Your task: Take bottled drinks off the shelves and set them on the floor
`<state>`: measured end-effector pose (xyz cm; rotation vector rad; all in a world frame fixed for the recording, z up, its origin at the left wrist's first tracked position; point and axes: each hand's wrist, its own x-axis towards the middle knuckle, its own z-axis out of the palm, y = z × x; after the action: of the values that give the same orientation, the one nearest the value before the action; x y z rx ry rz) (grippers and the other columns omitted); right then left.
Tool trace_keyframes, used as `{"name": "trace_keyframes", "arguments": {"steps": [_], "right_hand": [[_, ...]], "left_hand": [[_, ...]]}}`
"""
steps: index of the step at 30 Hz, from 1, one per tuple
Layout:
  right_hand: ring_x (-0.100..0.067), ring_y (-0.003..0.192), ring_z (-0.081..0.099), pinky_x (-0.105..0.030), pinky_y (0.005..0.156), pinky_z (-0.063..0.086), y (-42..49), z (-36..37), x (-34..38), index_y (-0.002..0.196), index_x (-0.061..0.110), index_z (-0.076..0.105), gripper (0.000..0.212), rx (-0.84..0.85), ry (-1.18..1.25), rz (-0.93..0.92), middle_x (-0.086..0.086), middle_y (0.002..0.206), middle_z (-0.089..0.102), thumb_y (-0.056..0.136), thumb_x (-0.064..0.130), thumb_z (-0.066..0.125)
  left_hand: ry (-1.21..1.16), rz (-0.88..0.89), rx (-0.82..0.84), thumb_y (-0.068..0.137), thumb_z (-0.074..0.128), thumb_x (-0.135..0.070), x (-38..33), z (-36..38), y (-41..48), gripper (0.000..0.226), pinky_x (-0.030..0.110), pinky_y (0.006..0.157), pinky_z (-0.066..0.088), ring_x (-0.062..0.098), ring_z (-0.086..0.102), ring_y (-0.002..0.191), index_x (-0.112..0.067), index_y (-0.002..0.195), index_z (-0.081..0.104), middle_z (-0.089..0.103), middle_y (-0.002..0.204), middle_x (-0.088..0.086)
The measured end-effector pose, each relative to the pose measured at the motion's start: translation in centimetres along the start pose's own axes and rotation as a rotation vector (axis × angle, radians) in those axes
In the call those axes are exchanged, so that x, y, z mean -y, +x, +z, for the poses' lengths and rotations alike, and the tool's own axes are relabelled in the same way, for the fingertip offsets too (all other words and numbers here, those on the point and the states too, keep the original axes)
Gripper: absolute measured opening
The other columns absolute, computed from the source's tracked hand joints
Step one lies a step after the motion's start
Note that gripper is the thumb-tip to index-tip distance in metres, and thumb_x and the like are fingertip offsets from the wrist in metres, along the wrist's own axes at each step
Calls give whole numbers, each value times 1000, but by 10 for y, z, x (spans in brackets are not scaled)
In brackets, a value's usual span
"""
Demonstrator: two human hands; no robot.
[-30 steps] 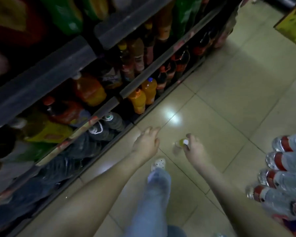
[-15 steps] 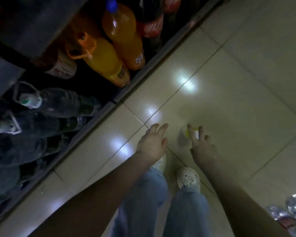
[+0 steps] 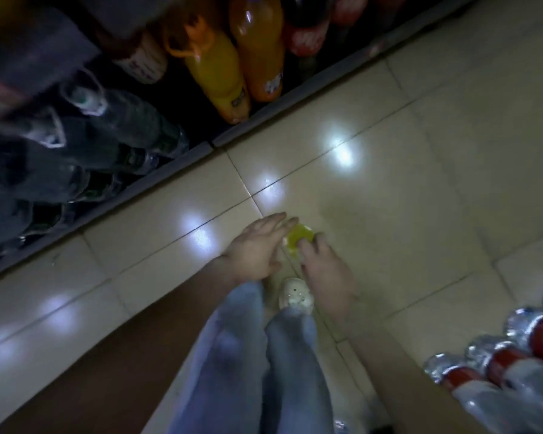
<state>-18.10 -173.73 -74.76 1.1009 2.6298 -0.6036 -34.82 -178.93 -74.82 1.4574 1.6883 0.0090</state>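
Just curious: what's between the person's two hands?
A small yellow bottle, touched by the left hand and right hand, over the tiled floor, in the head view.

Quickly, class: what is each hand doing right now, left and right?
Left hand: open, fingers straight, beside the yellow bottle.
Right hand: closed on the yellow bottle.

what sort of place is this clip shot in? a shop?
Most likely a grocery or convenience store aisle. A low shelf holds rows of orange drink bottles and big water bottles, and a cluster of red-labelled water bottles lies on the tiled floor.
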Motion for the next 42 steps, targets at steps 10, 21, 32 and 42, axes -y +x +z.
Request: {"name": "trace_keyframes", "arguments": {"steps": [10, 21, 32, 42], "right_hand": [[-36, 63, 58, -36, 53, 42, -97, -300, 166, 107, 26, 45, 33, -93, 299, -504, 2, 99, 36, 80, 12, 60], [-6, 109, 57, -19, 90, 47, -103, -411, 385, 140, 29, 37, 72, 356, 595, -774, 18, 117, 56, 80, 24, 77], [-9, 97, 66, -35, 87, 55, -220, -376, 663, 119, 23, 53, 60, 581, 730, -970, 5, 109, 68, 70, 37, 84], [-20, 85, 71, -30, 67, 54, -307, -301, 914, 110, 14, 64, 44, 697, 932, -998, -5, 98, 73, 73, 26, 83]], "left_hand": [[-202, -103, -542, 72, 77, -24, -82, -171, -243, 80, 40, 110, 34, 29, 40, 135, -10, 142, 40, 42, 146, 10], [-793, -441, -1086, 61, 84, -42, -96, -212, -494, 57, 26, 85, 53, 2, 65, 93, -33, 113, 62, 71, 100, -15], [-1004, -538, -1370, 55, 82, -47, -25, -194, -769, 45, 38, 93, 51, 8, 66, 98, -34, 96, 68, 72, 98, -9], [-1163, -459, -1461, 81, 76, -28, 99, -131, -990, 46, 34, 96, 51, 12, 64, 108, -17, 121, 56, 66, 119, -1]]}}
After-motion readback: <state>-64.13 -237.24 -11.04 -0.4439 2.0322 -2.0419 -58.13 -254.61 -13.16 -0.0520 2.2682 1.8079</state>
